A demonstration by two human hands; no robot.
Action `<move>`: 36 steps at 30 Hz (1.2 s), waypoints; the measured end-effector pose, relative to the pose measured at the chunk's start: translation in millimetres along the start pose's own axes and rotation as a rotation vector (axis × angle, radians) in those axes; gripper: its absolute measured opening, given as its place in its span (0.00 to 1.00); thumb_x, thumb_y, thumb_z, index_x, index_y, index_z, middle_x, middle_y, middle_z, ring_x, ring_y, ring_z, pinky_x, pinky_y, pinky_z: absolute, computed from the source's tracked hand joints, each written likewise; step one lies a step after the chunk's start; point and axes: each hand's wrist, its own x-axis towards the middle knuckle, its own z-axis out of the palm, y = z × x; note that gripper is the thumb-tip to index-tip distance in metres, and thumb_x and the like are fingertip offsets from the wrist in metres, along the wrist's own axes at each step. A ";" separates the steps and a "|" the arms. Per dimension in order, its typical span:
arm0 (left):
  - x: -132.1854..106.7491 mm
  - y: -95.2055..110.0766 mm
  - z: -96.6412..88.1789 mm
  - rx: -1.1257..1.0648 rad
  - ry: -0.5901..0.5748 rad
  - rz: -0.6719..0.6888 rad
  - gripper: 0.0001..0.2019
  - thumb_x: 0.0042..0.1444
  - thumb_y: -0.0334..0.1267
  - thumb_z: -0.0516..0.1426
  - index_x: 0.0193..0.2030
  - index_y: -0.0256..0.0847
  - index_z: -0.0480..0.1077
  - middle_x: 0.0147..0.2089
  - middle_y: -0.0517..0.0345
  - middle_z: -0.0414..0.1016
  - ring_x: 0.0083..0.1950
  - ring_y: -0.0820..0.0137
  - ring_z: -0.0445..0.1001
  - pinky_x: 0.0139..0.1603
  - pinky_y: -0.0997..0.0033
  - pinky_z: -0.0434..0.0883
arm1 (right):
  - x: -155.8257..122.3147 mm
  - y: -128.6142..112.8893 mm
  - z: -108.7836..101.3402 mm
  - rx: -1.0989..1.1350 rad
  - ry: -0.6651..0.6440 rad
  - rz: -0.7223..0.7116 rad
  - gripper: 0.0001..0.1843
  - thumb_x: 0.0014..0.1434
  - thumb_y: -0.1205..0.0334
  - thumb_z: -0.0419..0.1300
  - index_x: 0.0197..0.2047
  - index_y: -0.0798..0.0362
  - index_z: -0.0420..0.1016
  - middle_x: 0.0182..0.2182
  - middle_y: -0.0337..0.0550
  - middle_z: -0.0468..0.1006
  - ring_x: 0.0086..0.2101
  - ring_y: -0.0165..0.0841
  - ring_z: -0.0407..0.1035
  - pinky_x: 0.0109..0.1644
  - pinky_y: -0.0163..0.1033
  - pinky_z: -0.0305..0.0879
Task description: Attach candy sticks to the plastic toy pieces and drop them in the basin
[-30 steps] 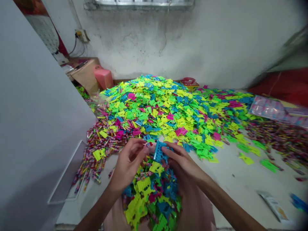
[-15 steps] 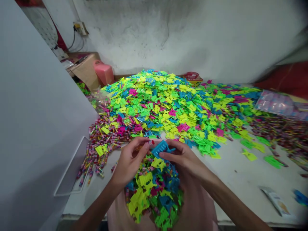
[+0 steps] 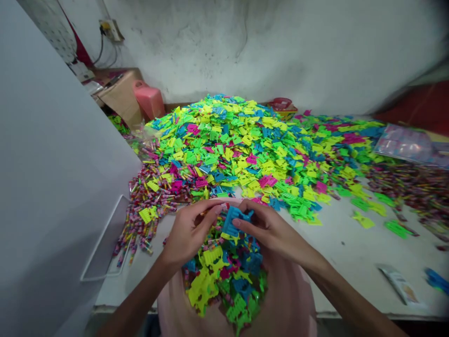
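Over a pink basin [image 3: 289,290], both of my hands work close together. My right hand [image 3: 271,227] is closed on a blue plastic toy piece [image 3: 230,221] with ridges, its thumb pressed across the front. Pinched in my left hand [image 3: 185,231] is a small candy tube [image 3: 225,206] in a red-and-pink wrapper, its end touching or just beside the blue piece. Most of the tube is hidden by the fingers. Below the hands, the basin holds yellow plastic pieces [image 3: 205,288], others in green, blue and pink, and small wrapped tubes.
A big heap of bright plastic pieces [image 3: 242,145] spreads across the table [image 3: 336,267] against the wall. Wrapped tubes [image 3: 140,229] lie left, more [image 3: 414,192] right. A white panel [image 3: 70,187] stands left. A pink jug [image 3: 149,100] stands behind; a sachet [image 3: 398,283] lies front right.
The blue piece has turned more upright and moved slightly left, nearer the tube. My left hand keeps its pinch. The whole view has shifted a little.
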 end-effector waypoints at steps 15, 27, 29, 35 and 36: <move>5.6 3.0 -34.3 0.357 -0.285 0.393 0.10 0.67 0.36 0.58 0.51 0.41 0.79 0.42 0.55 0.83 0.41 0.70 0.80 0.40 0.76 0.72 | -1.2 9.9 5.1 0.036 -0.109 0.028 0.14 0.62 0.47 0.63 0.37 0.49 0.71 0.26 0.34 0.66 0.25 0.30 0.60 0.28 0.35 0.54; -5.8 3.1 -9.0 1.138 -0.188 0.587 0.38 0.58 0.69 0.53 0.54 0.30 0.68 0.46 0.40 0.75 0.47 0.51 0.72 0.45 0.55 0.68 | 9.0 21.6 15.3 0.095 -0.084 0.018 0.15 0.63 0.45 0.63 0.38 0.49 0.71 0.29 0.36 0.68 0.29 0.32 0.61 0.32 0.37 0.57; -7.0 -3.2 -9.0 1.141 -0.165 0.618 0.34 0.61 0.66 0.53 0.51 0.30 0.68 0.44 0.42 0.74 0.45 0.53 0.71 0.43 0.57 0.66 | 7.3 21.1 16.1 0.130 -0.089 0.038 0.16 0.62 0.45 0.63 0.36 0.49 0.70 0.28 0.35 0.66 0.28 0.31 0.59 0.31 0.37 0.56; -15.8 -20.8 -9.6 1.127 -0.218 0.710 0.19 0.66 0.56 0.54 0.41 0.39 0.67 0.38 0.52 0.73 0.42 0.58 0.70 0.43 0.60 0.64 | 4.3 15.6 17.4 0.154 -0.098 0.069 0.19 0.62 0.43 0.63 0.34 0.50 0.70 0.28 0.34 0.66 0.29 0.31 0.60 0.33 0.36 0.57; -17.6 -20.8 -7.8 1.140 -0.204 0.694 0.19 0.66 0.56 0.54 0.42 0.39 0.67 0.38 0.51 0.73 0.42 0.58 0.70 0.43 0.60 0.64 | 4.2 15.1 17.0 0.149 -0.107 0.075 0.19 0.62 0.42 0.62 0.35 0.50 0.70 0.28 0.35 0.66 0.29 0.31 0.61 0.33 0.36 0.57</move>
